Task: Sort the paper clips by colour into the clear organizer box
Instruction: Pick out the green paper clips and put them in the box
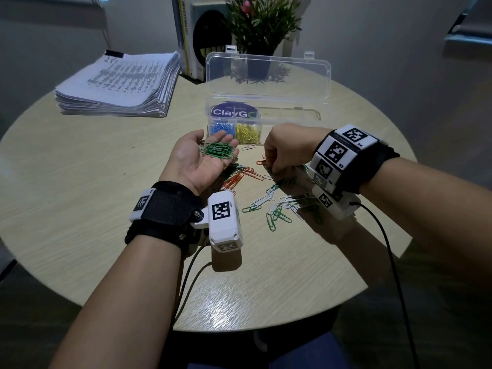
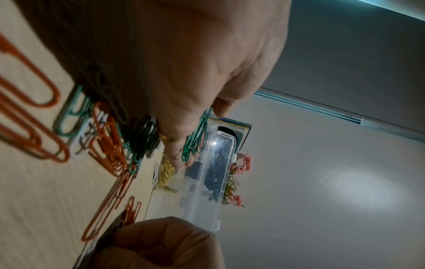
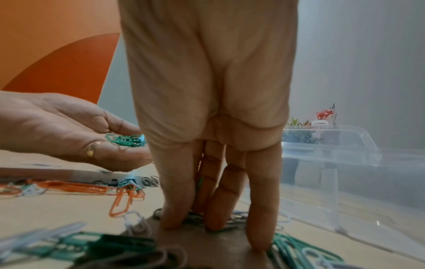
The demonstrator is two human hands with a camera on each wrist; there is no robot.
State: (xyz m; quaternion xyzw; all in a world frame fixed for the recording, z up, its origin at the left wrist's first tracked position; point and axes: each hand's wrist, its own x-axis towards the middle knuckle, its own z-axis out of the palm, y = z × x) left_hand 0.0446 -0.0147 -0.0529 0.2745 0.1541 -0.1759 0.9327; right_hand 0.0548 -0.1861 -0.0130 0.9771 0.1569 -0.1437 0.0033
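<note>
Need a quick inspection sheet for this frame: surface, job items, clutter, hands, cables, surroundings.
Surface: round light wood table.
Job's things: clear organizer box, lid open; blue clips and yellow clips in separate front compartments. Loose orange, green and white clips mixed on the table.
Clutter: paper stack far left; ClayGo label in the box.
Grippers: left hand palm up, fingers relaxed, carrying green clips. Right hand fingers down in the loose pile; whether it holds a clip cannot be told.
Cables: black cables run from both wrist cameras toward the person.
Surroundings: potted plant and books behind the box; grey walls.
</note>
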